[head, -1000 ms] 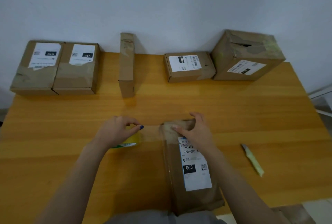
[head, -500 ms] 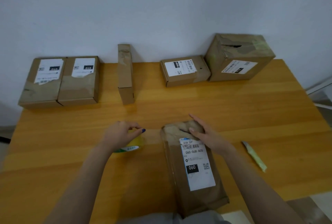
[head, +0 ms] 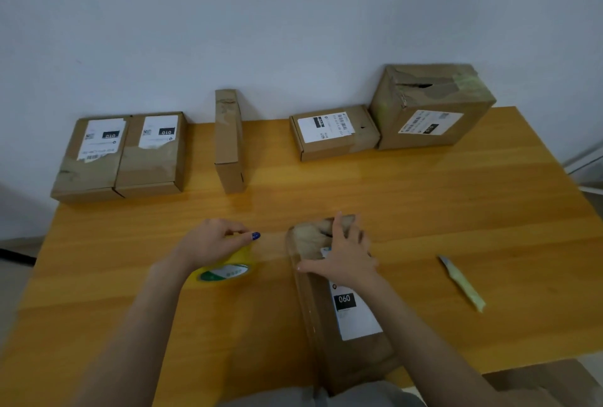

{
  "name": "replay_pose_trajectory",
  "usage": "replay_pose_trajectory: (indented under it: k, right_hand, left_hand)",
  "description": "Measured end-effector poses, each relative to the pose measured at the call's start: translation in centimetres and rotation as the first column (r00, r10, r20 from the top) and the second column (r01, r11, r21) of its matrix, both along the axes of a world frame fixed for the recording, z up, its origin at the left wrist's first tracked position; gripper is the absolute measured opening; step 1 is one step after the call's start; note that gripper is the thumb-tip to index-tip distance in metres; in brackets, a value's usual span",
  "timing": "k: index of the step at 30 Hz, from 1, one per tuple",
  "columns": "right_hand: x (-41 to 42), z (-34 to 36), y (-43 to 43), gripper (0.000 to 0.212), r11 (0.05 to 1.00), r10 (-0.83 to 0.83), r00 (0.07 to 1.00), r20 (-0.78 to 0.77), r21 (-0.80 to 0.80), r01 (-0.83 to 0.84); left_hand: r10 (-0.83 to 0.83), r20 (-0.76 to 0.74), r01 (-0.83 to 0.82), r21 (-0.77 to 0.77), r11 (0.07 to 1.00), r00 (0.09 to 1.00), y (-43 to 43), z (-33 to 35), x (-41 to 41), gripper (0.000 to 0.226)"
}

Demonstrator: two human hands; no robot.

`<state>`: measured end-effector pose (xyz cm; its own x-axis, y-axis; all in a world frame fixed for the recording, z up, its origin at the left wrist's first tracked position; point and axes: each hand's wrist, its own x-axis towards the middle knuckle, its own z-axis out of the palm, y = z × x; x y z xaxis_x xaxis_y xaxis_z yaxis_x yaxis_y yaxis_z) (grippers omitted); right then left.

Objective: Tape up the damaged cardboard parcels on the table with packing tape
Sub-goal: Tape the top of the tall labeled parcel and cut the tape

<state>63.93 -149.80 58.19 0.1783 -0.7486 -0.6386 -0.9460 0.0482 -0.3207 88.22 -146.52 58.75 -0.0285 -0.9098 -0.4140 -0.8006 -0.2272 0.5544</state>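
left hand [head: 212, 243] grips tape roll [head: 225, 268] | right hand [head: 342, 258] flat on parcel [head: 355, 341], lower centre | risk: strip [head: 272, 245], barely visible, wrinkles if roll twists

the person's left hand [head: 212, 243] has a thumbnail [head: 255, 236] painted glossy dark blue. the nails of the right hand [head: 342, 259] are too blurred to tell. both forearms [head: 156, 318] are bare. grey clothing [head: 326, 398] shows at the bottom edge.

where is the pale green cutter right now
The cutter lies loose on the table at the right of the head view, apart from the right hand that presses the 060 parcel.
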Motion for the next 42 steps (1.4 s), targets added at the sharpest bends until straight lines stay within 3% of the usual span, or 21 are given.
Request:
replay_pose_trajectory:
  k: [3, 6, 8, 11, 15, 17, 21, 26, 32, 42]
  right_hand:
    - [-2.1, 1.1, -1.6, 0.126, 0.992, -0.104, 0.960, 0.258, 0.097, 0.081]
    - [-4.5, 1.7, -2.4, 0.113, 0.947, -0.271, 0.829, 0.490, 0.292, 0.137]
    - [-5.7, 1.3, -2.4, 0.097, 0.909, -0.373, 0.747, 0.551, 0.378, 0.175]
    - [-7.2, 0.1, -2.3, 0.073, 0.839, -0.537, 0.602, 0.591, 0.451, 0.306]
    - [-8.1, 0.1, -2.1, 0.053, 0.857, -0.512, 0.534, 0.673, 0.359, 0.370]
    - [-8.2, 0.4, -1.9, 0.049, 0.893, -0.436, 0.556, 0.708, 0.263, 0.366]
    - [-7.5, 1.4, -1.2, 0.056, 0.959, -0.217, 0.684, 0.696, 0.019, 0.284]
    - [-6.0, 1.4, 0.0, 0.053, 0.949, 0.050, 0.838, 0.543, -0.288, 0.130]
    - [-5.2, 0.8, 0.7, 0.052, 0.946, 0.064, 0.879, 0.473, -0.309, 0.098]
    - [-5.1, 1.0, 0.9, 0.057, 0.955, 0.082, 0.916, 0.392, -0.293, 0.040]
  left_hand:
    - [0.014, -0.115, -0.014, -0.003, 1.000, 0.993, -0.4, 1.4, -0.9, 0.027]
    - [-0.046, -0.216, 0.040, -0.032, 0.999, 0.975, -1.1, 2.7, -2.0, 0.032]
    - [-0.073, -0.276, 0.060, -0.056, 0.997, 0.958, -1.7, 3.4, -2.6, 0.015]
    - [-0.075, -0.370, 0.052, -0.072, 0.996, 0.926, -2.4, 4.2, -3.6, 0.021]
    - [-0.131, -0.354, 0.108, -0.084, 0.991, 0.926, -3.2, 4.6, -5.3, 0.025]
    - [-0.135, -0.332, 0.111, -0.088, 0.990, 0.934, -3.3, 4.3, -5.7, 0.026]
    - [-0.109, -0.344, 0.084, -0.085, 0.993, 0.933, -3.3, 4.3, -5.8, 0.022]
    - [-0.084, -0.389, 0.043, -0.113, 0.993, 0.917, -3.3, 5.1, -5.8, 0.023]
    - [-0.066, -0.334, 0.041, -0.083, 0.996, 0.940, -3.1, 4.7, -5.5, 0.021]
    - [-0.041, -0.375, 0.031, -0.033, 0.999, 0.926, -2.8, 4.4, -5.4, 0.021]
